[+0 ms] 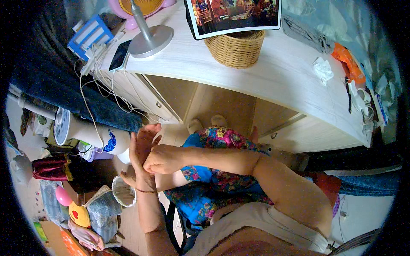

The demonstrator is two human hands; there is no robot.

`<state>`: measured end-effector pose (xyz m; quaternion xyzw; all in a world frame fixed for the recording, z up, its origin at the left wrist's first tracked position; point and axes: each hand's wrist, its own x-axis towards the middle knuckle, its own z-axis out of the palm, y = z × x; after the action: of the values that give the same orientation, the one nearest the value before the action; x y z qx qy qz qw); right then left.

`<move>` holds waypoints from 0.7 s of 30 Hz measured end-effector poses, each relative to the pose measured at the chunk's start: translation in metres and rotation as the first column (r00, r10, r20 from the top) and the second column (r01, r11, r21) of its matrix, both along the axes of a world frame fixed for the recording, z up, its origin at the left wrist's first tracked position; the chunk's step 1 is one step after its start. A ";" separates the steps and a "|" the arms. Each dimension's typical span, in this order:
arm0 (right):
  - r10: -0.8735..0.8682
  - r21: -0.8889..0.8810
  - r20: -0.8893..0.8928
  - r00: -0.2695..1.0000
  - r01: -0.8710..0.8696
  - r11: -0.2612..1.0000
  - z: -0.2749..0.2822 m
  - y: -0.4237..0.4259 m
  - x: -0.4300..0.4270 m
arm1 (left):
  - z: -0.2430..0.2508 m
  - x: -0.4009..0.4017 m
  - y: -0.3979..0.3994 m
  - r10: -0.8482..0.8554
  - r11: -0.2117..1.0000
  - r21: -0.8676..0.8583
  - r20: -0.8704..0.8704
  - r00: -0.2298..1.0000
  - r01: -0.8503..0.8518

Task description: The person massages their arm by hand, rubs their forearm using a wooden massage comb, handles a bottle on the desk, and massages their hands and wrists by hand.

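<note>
My right hand [165, 159] is curled into a loose fist and rests against the heel of my left hand and wrist. No object shows in it. My left hand [143, 148] is held palm up with its fingers apart, and nothing lies in it. A thin bracelet [145, 191] circles the left forearm. Both hands are above the left side of my lap, where a blue floral garment [221, 179] covers my legs. The white desk [182, 59] stands in front of me.
On the desk are a wicker basket [237, 49] under a tablet [237, 16], a silver stand base [152, 41], a phone [120, 55], crumpled tissue [322, 71] and an orange package [349, 62]. White cables hang at the left. A waste bin [124, 191] and a stuffed toy [79, 216] are left of me.
</note>
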<state>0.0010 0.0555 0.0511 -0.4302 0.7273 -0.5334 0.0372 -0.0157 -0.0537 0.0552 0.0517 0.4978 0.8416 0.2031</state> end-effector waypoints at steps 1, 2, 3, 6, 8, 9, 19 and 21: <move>-0.009 0.046 -0.045 0.999 0.011 0.999 -0.002 0.003 -0.007 | -0.002 0.000 0.000 -0.026 0.999 -0.043 -0.058 0.998 0.023; -0.016 0.095 -0.089 0.996 0.025 0.995 -0.002 0.008 -0.011 | -0.003 0.001 0.002 -0.025 0.999 -0.042 -0.055 0.998 0.022; -0.078 0.045 -0.050 0.996 0.080 0.996 0.003 0.012 -0.010 | -0.004 0.001 0.005 -0.017 0.998 -0.066 -0.105 0.994 0.010; 0.019 0.025 -0.038 0.999 -0.018 1.000 0.000 0.003 0.002 | 0.001 0.003 0.005 0.024 0.997 -0.065 -0.068 0.997 -0.029; 0.075 0.036 0.039 0.996 -0.077 0.996 -0.002 0.006 -0.002 | 0.006 0.004 0.008 -0.011 0.993 -0.118 -0.057 0.998 0.004; -0.015 0.051 -0.002 1.000 0.015 0.999 -0.009 0.008 -0.007 | 0.008 0.005 0.011 0.013 0.977 -0.210 -0.139 0.990 -0.042; 0.052 -0.146 0.152 0.987 -0.030 0.989 -0.012 0.002 -0.008 | -0.009 -0.005 0.001 -0.046 0.993 -0.112 -0.110 0.993 0.034; 0.093 -0.172 0.142 0.985 -0.068 0.983 -0.008 -0.003 0.001 | 0.001 0.001 0.002 -0.007 0.999 -0.050 -0.067 0.998 0.004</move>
<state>0.0019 0.0522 0.0431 -0.4198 0.6571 -0.6213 0.0771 -0.0150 -0.0521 0.0564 0.0763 0.5251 0.8261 0.1899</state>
